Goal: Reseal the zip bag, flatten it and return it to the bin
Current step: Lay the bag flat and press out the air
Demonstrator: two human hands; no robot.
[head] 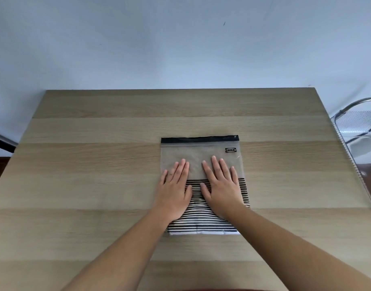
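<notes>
Head view: wooden tabletop [96, 164] fills most of the frame, with a pale wall [180, 38] at its far edge. Clear wire-framed bin [356, 131] stands at the far right, just beside the tabletop. Zip bag [199, 152] lies flat on the tabletop, right of centre, black seal strip [199, 139] at its far end, black stripes across its near half. Left hand [173, 191] and right hand [221, 185] rest palm-down on the bag's middle, side by side, fingers spread and extended, gripping nothing.
</notes>
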